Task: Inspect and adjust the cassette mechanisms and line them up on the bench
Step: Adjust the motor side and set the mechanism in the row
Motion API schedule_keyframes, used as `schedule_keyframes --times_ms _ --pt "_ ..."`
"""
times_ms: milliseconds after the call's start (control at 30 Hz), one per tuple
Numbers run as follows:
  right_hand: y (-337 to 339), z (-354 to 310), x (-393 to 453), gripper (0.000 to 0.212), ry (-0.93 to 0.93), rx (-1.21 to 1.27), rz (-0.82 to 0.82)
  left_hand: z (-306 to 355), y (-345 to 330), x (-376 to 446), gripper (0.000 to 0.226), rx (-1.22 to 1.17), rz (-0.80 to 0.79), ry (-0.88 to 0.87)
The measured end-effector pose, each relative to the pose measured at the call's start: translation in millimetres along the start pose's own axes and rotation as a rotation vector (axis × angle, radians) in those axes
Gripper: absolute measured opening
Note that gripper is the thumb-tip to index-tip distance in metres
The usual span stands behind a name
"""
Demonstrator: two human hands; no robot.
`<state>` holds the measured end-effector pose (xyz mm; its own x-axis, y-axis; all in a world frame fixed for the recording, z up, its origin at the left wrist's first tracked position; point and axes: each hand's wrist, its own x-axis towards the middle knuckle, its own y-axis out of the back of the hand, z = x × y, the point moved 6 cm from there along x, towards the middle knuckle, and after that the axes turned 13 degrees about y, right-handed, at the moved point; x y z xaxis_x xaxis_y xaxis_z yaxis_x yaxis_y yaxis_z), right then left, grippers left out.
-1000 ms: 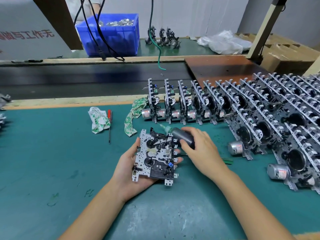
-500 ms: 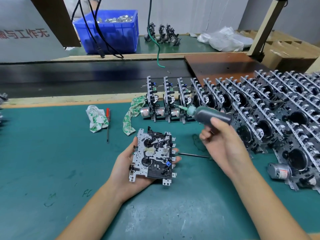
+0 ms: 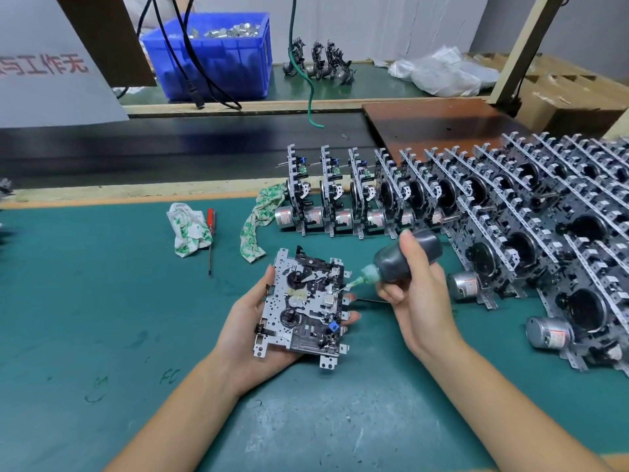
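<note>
Head camera looked down at a green bench mat (image 3: 102, 318). The person's left hand (image 3: 252, 332) lay palm up just above the mat, cradling a cassette mechanism (image 3: 303, 306) flat on palm and fingers, thumb curled over its left edge and fingertips showing past its right edge. Its face was turned up, and its long axis ran away from the person, leaning slightly right.

The right hand (image 3: 418, 298) wrapped round a dark bottle (image 3: 405, 257) with a green nozzle (image 3: 360, 279). The bottle slanted down to the left, its tip touching or just above the mechanism's upper right edge; I couldn't tell which.

Behind and to the right, rows of mechanisms (image 3: 476, 206) stood on edge, close together, motors low. Left of them lay two crumpled rags (image 3: 187, 229), with a red-handled screwdriver (image 3: 211, 240) between them. A blue crate (image 3: 218, 52) sat on the far bench.
</note>
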<state>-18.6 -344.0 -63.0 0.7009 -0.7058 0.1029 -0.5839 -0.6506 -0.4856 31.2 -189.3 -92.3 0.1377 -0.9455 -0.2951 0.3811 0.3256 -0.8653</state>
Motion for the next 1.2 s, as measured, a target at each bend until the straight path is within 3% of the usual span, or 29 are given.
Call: schedule_keyframes --times_ms 633,1000,1200 --pt "1 -2 0 0.025 0.028 -0.089 0.01 0 8 2 0.055 0.011 0.02 0.001" --pt "0 -18 5 0.03 0.092 0.102 -0.077 -6 6 0 0.064 -0.057 -0.025 0.065" --pt "6 -25 9 0.031 0.217 -0.223 -0.082 -9 0 0 0.064 -0.025 -0.08 0.1"
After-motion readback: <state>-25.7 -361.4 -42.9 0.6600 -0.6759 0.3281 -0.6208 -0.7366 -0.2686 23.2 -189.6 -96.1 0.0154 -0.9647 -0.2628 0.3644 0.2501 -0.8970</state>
